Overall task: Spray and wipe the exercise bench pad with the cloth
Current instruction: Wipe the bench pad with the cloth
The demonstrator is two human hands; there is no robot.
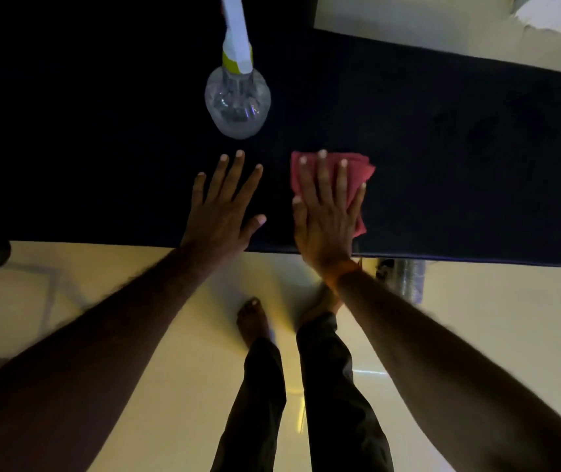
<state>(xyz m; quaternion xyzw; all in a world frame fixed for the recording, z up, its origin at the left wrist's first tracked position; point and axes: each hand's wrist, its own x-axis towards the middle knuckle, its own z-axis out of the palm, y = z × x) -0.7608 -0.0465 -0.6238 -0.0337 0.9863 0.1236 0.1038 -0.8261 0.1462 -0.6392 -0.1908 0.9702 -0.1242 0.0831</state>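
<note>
- While the right hand (326, 212) lies flat on the red cloth (362, 168), its fingers are straight and spread. It presses the cloth onto the black bench pad (459, 165) rather than clutching it. Cloth edges show past the fingertips and along the hand's outer side.
- Just beside it, the left hand (224, 206) rests flat and bare on the pad, fingers fanned, holding nothing.
- The pad's long axis runs side to side beneath both palms. Its longest visible stretch reaches away from the cloth hand's outer side to a rounded end, so a wiping stroke probably runs that way, and the right hand is nearer.
- A clear spray bottle (236, 103) stands upright on the pad beyond the left fingertips, untouched.
</note>
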